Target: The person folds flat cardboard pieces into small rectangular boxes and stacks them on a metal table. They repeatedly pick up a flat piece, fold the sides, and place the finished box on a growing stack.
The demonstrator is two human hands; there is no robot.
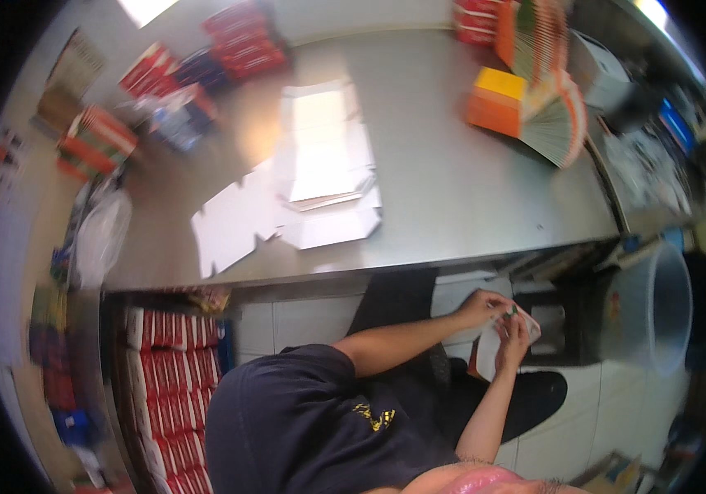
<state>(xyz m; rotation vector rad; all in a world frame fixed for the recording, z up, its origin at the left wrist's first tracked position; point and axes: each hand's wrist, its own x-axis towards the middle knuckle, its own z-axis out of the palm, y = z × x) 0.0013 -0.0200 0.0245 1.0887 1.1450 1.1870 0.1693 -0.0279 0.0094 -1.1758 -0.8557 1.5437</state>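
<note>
To the right of my body, below the table's front edge, both of my hands are close together. My left hand [482, 309] reaches across with fingers pinched at a small green thing [512, 312], whose kind I cannot make out. My right hand [513, 344] is closed, its fingertips meeting the left ones at that green thing. Under and around the hands shows a white piece of card [487, 352] with orange-red edges, like a folded carton. My right hand overlaps part of it, and whether it grips the card is hidden.
White die-cut carton sheets [324, 181] lie stacked on the metal table [443, 181]. Fanned orange cartons [534, 115] stand at its back right. Red-and-white packs fill a shelf [168, 387] below. A clear plastic bin [653, 305] is at the right, beside a dark stool [567, 329].
</note>
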